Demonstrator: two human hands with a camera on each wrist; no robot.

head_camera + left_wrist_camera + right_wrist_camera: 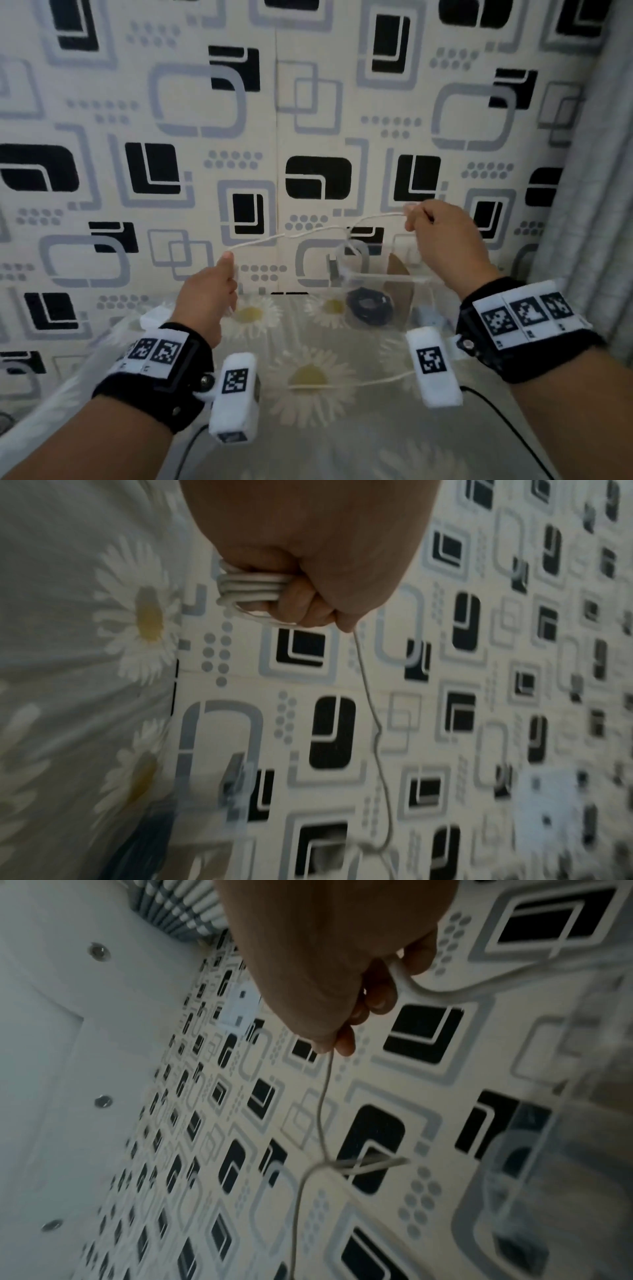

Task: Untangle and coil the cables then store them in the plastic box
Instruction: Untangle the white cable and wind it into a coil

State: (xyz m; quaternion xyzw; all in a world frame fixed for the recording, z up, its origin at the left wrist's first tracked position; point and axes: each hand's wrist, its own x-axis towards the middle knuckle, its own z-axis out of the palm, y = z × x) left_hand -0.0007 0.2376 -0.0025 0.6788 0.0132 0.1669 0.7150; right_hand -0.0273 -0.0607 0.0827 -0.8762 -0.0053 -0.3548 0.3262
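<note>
White cable point(308, 233) runs in the air between both hands, above the table point(342, 445) and in front of the box point(404, 284). The left hand point(209, 291) is fisted round a small bundle of turns already wound; the left wrist view shows several loops point(250, 587) stacked against the curled fingers point(301, 601), with one strand trailing away from the fist. The right hand point(442, 240), raised higher and to the right, pinches the cable between thumb and fingertips, and a short loop curves out just past its grip. A slack stretch of the same white cord (as far as I can tell) lies across the table near the wrists.

Inside the clear box a dark coil point(368, 305) already sits, so I judge one cable stored and this one midway through winding.

To do the winding well, the right hand should feed the strand under light tension and lay each turn beside the last, matching the loop size held in the left. Letting the cord twist freely between the fingers would stop kinks building up. The slack on the table may snag or knot if pulled fast, so draw it in steadily.
</note>
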